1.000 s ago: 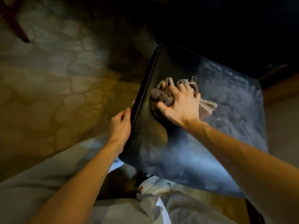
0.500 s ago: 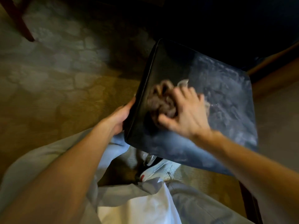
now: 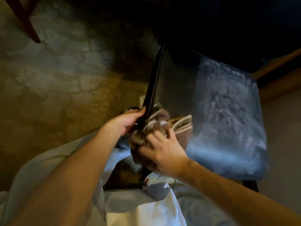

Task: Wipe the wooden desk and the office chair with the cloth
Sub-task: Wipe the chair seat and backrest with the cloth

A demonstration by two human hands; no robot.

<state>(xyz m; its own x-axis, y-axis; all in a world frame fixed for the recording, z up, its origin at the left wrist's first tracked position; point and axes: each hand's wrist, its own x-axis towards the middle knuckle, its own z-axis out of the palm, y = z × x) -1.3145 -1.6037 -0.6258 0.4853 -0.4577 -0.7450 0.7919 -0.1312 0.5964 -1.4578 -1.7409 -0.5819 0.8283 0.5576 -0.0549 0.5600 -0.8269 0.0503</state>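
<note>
Gleaming black chair seat (image 3: 187, 88), crumpled brown cloth (image 3: 183, 133) at corner

The chair seat (image 3: 211, 111) lies open rightward; left hand (image 3: 128, 121) blocks its left edge.

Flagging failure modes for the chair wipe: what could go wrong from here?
The cloth is bunched under the right hand at the near-left corner of the chair seat, partly over the edge; it might slip off.
The left hand grips that edge right beside it; a stroke could hit that hand.
Bunched, the cloth may only smear the streaks on the seat's right side.
</note>
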